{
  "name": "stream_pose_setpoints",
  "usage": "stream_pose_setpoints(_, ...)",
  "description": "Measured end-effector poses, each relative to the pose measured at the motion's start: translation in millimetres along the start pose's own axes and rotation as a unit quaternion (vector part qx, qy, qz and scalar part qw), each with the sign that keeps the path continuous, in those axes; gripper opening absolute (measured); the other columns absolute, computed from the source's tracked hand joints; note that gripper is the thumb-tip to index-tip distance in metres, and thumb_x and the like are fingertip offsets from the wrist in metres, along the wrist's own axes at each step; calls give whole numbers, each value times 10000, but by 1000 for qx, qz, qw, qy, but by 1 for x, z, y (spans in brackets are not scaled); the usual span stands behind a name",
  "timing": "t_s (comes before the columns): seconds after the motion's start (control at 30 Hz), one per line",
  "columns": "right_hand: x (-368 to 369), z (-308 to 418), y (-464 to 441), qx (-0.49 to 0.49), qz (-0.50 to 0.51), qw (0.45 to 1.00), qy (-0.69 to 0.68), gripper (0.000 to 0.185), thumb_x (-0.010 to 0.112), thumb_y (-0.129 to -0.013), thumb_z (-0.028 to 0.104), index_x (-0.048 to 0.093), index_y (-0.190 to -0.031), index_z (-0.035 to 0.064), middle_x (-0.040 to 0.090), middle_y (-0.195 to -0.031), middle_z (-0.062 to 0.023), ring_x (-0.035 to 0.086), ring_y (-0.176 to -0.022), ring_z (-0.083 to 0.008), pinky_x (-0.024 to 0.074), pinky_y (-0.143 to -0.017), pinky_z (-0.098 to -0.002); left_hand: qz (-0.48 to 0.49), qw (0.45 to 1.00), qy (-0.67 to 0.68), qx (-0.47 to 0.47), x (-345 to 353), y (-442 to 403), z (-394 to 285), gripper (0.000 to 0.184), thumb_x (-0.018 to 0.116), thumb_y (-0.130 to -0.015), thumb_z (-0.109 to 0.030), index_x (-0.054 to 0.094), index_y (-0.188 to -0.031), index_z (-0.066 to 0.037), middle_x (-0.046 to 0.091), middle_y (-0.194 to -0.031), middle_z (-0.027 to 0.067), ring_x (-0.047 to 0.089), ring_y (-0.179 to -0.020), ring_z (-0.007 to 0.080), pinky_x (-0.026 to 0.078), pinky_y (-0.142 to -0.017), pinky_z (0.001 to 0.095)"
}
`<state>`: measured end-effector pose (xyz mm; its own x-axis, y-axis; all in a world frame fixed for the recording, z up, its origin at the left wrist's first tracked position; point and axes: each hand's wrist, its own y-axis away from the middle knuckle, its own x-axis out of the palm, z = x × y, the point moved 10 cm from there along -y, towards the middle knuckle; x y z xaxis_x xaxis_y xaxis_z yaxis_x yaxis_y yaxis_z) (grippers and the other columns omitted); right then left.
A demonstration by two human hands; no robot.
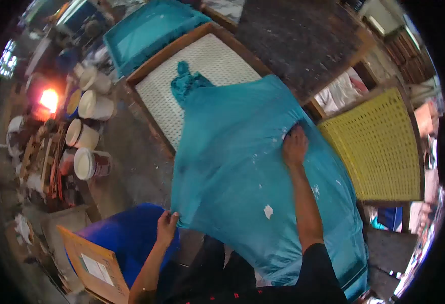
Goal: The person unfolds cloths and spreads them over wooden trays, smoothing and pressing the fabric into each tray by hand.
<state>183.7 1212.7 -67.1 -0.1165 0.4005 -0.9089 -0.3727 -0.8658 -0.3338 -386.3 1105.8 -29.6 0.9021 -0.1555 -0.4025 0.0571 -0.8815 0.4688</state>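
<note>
A large teal cloth (pixel 232 162) is spread across the middle of the view, with creases and several white spots or worn patches. One end is bunched on the white textured panel (pixel 227 61) in a wooden frame. My left hand (pixel 167 225) pinches the cloth's near left corner and holds it out taut. Over on the right side, my right hand (pixel 295 147) rests on the cloth with bent fingers that seem to grip it. A dark patch lies round those fingertips, and what is under them is hidden.
A blue tub (pixel 126 238) stands at lower left behind a wooden board (pixel 95 261). White buckets (pixel 91 163) line the left floor near a glowing fire (pixel 49 101). A yellow mesh panel (pixel 379 149) leans at right. Behind are a teal-covered frame (pixel 151 30) and a dark tabletop (pixel 293 40).
</note>
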Motion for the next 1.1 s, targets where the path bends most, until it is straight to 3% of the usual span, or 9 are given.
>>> stream_pose_setpoints(0.03, 3, 1, 1, -5, 7, 1000, 27, 494, 563, -978, 174, 502, -1430, -17, 497, -1504, -197, 428, -1419, -361, 334, -1153, -514, 4, 1000, -14, -23, -2, -8, 49, 390, 699, -983, -364, 607, -884, 2, 531, -716, 15, 460, -697, 103, 425, -634, 318)
stream_pose_setpoints(0.3, 7, -14, 0, -73, 38, 996, 21, 532, 558, -1003, 229, 476, -1464, -25, 495, -1496, -235, 446, -1396, -393, 332, -1145, -533, 22, 998, 24, -48, 12, -16, 16, 366, 715, -977, -343, 596, -883, -10, 526, -743, -6, 452, -710, 101, 387, -625, 323)
stream_pose_setpoints(0.5, -54, -10, -6, 67, 117, 980, -145, 502, 545, -997, 136, 474, -1464, -32, 521, -1453, -262, 487, -1337, -434, 379, -1117, -510, 126, 989, 5, -76, 9, -51, 46, 244, 743, -966, -254, 639, -960, -33, 569, -817, -35, 477, -754, 84, 405, -661, 286)
stream_pose_setpoints(0.57, -145, 63, 20, -6, 27, 999, -44, 494, 536, -987, 100, 475, -1456, -44, 563, -1379, -264, 519, -1280, -440, 380, -1110, -543, 166, 984, -15, -67, 9, -57, 53, 232, 751, -960, -247, 652, -978, -39, 566, -809, -38, 485, -756, 80, 405, -663, 276)
stream_pose_setpoints(0.63, -158, 108, 76, -16, 99, 985, -143, 473, 559, -945, 69, 533, -1409, -21, 607, -1301, -235, 551, -1241, -422, 402, -1106, -538, 133, 990, -27, -34, -4, -66, 58, 202, 754, -953, -223, 667, -995, -45, 586, -809, -27, 503, -755, 72, 399, -666, 246)
stream_pose_setpoints(0.73, -117, 254, 193, -312, 224, 857, -344, 512, 653, -862, 82, 605, -1372, 97, 605, -1395, -101, 515, -1363, -310, 386, -1139, -509, 85, 992, 42, -83, -20, -58, 22, 143, 746, -951, -170, 662, -983, -59, 586, -795, -27, 508, -732, 72, 391, -649, 234)
stream_pose_setpoints(0.8, -75, 275, 217, -358, 262, 861, -248, 579, 661, -876, 122, 556, -1445, 141, 546, -1500, -43, 450, -1442, -261, 364, -1161, -503, 52, 995, 40, -75, -28, -50, -5, 147, 733, -960, -178, 660, -1002, -57, 607, -810, -15, 526, -741, 72, 407, -660, 229)
stream_pose_setpoints(0.97, -12, 264, 231, -372, 303, 858, -183, 642, 650, -875, 118, 494, -1498, 143, 509, -1541, -28, 422, -1464, -224, 356, -1157, -513, 63, 994, 89, -4, -14, -34, -26, 197, 711, -978, -215, 648, -1048, -42, 618, -814, -14, 539, -735, 64, 435, -646, 240)
stream_pose_setpoints(1.1, -32, 270, 210, -331, 312, 868, -200, 640, 650, -853, 100, 504, -1476, 142, 548, -1485, -29, 432, -1441, -246, 386, -1100, -527, 72, 990, 81, -95, 6, -37, -36, 191, 709, -974, -154, 635, -1090, -21, 622, -865, -14, 555, -753, 72, 465, -645, 258)
